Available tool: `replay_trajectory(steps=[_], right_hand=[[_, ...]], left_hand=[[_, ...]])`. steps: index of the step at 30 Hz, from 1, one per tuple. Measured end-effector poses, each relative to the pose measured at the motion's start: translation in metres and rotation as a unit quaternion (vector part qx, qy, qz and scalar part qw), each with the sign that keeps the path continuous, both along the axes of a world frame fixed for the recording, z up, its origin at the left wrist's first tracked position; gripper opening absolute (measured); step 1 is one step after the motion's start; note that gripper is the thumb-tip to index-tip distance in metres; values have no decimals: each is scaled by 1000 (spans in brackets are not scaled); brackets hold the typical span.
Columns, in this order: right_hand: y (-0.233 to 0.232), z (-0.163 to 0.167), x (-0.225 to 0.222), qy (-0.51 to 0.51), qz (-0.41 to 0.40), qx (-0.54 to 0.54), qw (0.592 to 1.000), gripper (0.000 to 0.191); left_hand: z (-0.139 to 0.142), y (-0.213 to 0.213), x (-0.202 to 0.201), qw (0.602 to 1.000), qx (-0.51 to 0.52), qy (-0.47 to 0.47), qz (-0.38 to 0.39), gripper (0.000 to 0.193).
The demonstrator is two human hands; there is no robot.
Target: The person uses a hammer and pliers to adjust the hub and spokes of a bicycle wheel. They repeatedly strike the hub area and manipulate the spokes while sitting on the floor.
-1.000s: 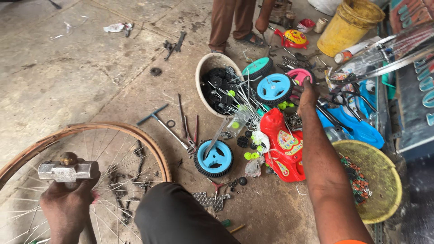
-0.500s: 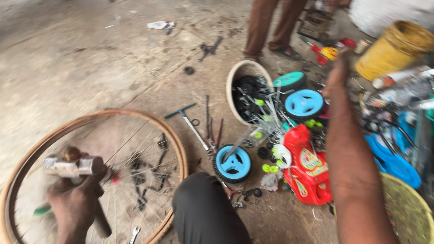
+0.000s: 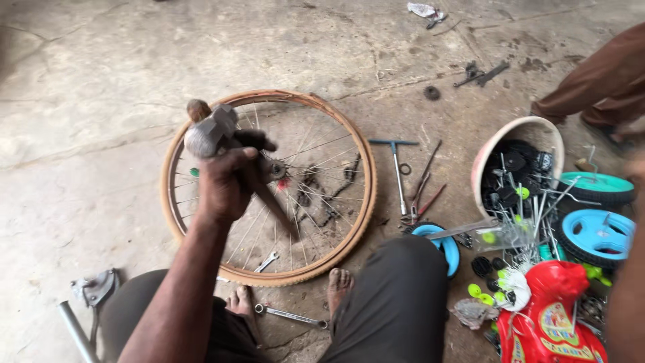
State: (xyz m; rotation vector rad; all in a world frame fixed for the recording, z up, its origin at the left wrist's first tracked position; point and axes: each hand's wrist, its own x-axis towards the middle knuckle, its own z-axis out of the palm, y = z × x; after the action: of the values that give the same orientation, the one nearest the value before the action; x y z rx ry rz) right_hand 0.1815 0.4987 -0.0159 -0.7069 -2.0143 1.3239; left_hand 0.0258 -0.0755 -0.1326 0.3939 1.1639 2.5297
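Observation:
My left hand point(image 3: 227, 178) grips a hammer point(image 3: 209, 129) just below its steel head, the wooden handle slanting down to the right over the spokes. Beneath it a bicycle wheel point(image 3: 359, 202) with a tan tyre lies flat on the concrete, its hub point(image 3: 275, 169) just right of my fingers. My right arm point(image 3: 628, 296) shows only as a forearm along the right edge; its hand is out of view. My knees and bare feet point(image 3: 339, 286) rest against the wheel's near rim.
Spanners point(image 3: 290, 314) lie by my feet. A T-handle wrench point(image 3: 396, 165) and pliers point(image 3: 422, 191) lie right of the wheel. A bowl of black parts point(image 3: 514, 165), blue toy wheels point(image 3: 594, 235) and a red toy point(image 3: 547, 316) crowd the right. Another person's legs point(image 3: 598, 87) stand at the upper right.
The view has swung left from the toy pile to the wheel. My left hand has raised the hammer from the near rim to above the hub. My right hand has left the view.

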Motion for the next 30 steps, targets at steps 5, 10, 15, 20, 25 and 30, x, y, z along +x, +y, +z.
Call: replay_trajectory(steps=[5, 10, 15, 20, 25, 30], right_hand=[[-207, -19, -58, -226, 193, 33, 954, 45], [-346, -21, -107, -287, 402, 253, 832, 31], [-382, -19, -107, -289, 406, 267, 824, 29], [-394, -30, -104, -247, 446, 257, 821, 37], [-403, -37, -113, -196, 319, 380, 846, 68], [-409, -60, -130, -293, 396, 280, 824, 75]], left_hand=[[-2, 14, 4, 994, 83, 62, -37, 41], [-16, 15, 2, 991, 67, 110, -27, 40], [-28, 0, -3, 994, -90, 52, -43, 41], [-30, -4, 1, 985, -143, 70, -66, 35], [-18, 5, 6, 963, -242, 65, 96, 21], [-6, -7, -13, 934, -267, 31, 236, 33]])
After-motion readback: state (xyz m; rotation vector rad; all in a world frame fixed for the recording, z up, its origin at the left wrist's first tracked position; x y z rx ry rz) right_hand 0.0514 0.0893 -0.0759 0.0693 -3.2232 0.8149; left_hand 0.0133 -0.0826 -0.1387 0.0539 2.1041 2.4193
